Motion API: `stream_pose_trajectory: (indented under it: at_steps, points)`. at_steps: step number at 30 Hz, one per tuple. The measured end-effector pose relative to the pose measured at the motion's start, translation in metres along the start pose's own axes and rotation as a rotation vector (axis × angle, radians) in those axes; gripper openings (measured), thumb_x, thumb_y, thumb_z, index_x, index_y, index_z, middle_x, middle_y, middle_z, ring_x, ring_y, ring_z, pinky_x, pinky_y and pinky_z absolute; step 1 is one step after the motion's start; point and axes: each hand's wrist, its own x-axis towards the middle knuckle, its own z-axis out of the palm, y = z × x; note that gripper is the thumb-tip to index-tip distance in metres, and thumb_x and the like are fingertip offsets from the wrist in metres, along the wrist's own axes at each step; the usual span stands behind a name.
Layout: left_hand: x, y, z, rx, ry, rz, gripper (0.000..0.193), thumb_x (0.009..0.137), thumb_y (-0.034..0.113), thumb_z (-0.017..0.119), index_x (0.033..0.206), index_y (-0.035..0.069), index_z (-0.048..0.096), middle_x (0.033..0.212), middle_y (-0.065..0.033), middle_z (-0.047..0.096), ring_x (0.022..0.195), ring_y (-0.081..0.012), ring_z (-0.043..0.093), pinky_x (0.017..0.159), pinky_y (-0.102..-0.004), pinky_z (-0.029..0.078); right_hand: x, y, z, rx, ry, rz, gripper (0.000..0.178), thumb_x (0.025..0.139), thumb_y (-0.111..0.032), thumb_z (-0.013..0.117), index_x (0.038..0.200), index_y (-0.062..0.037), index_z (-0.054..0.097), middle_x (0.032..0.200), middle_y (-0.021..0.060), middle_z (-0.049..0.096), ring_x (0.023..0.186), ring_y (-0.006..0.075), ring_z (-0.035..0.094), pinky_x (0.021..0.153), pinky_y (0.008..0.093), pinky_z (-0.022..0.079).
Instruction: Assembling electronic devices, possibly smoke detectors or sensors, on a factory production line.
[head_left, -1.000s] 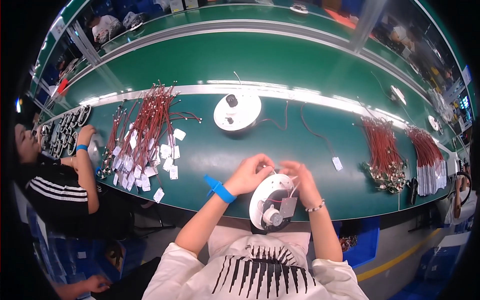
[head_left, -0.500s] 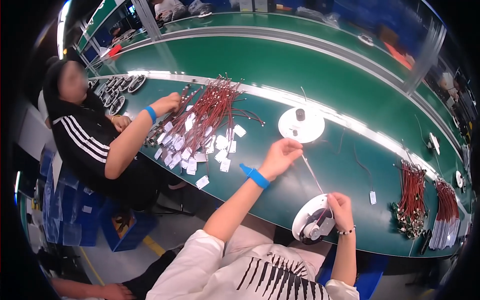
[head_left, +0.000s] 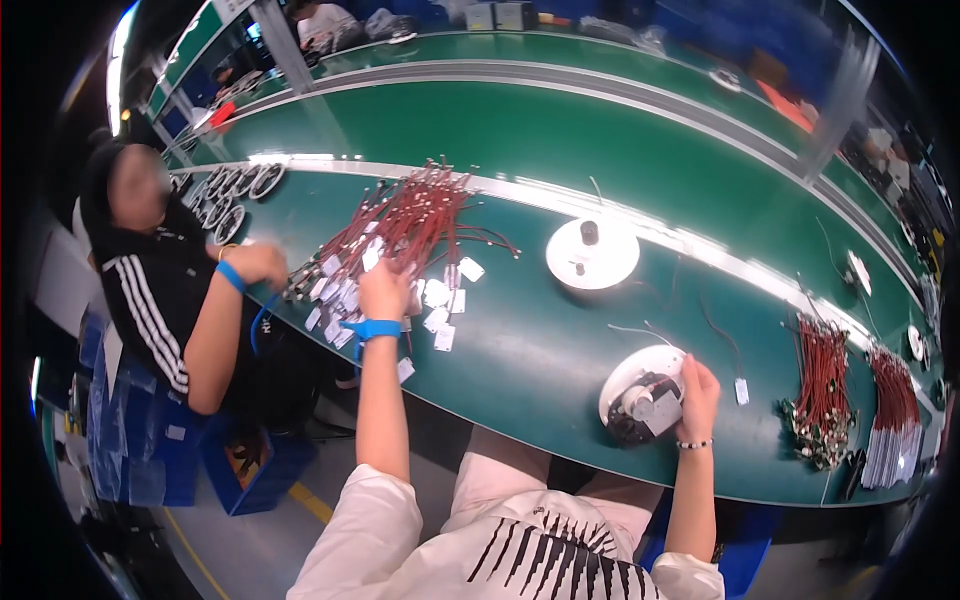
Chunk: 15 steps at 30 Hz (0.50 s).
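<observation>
My right hand (head_left: 699, 398) grips the rim of a white round disc-shaped base (head_left: 612, 390). A dark and silver motor-like unit is mounted on this base, and a thin pale wire rises from it. The base is tilted at the table's front edge. To the left, my left hand (head_left: 384, 295), with a blue wristband, is at the pile of red-brown cables (head_left: 425, 210) with white tags. Its fingers are curled in among the tags, and their tips are hidden. A second white round base (head_left: 605, 262) with a black cylinder lies farther back on the table.
A co-worker (head_left: 150, 260) in black sits at the left, one hand near the pile. Bundles of red cables (head_left: 822, 375) lie at the right. Several round parts (head_left: 228, 195) stand at the far left. A single tagged cable (head_left: 741, 390) lies right of my right hand.
My left hand has let go of the pale wire and moved left to the cable pile. My right hand still holds the base, now turned slightly. The co-worker's hand has drawn back from the pile.
</observation>
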Motion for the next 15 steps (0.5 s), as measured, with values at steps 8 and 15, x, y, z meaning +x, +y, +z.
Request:
stream_pose_trajectory:
  at_steps: [8,15]
  points:
    - [0.072,-0.012,-0.051,-0.126,0.085,0.101,0.024,0.073,0.021,0.064,0.080,-0.001,0.064,0.066,-0.0093,0.063,0.057,-0.0111,0.057,0.051,-0.0251,0.045,0.005,-0.002,0.014,-0.073,0.114,-0.074,0.021,0.081,-0.018,0.059,0.075,0.0019,0.060,0.064,-0.0031,0.053,0.058,0.0035,0.043,0.052,0.0190,0.035]
    - [0.092,0.022,-0.084,-0.423,0.447,0.325,0.021,0.085,0.011,0.051,0.095,-0.006,0.058,0.084,-0.0082,0.063,0.076,-0.0133,0.060,0.069,-0.0234,0.047,0.011,-0.012,-0.011,-0.470,0.258,-0.479,0.015,0.077,-0.015,0.060,0.075,0.0000,0.062,0.065,0.0048,0.055,0.055,0.0103,0.050,0.049,0.0224,0.039]
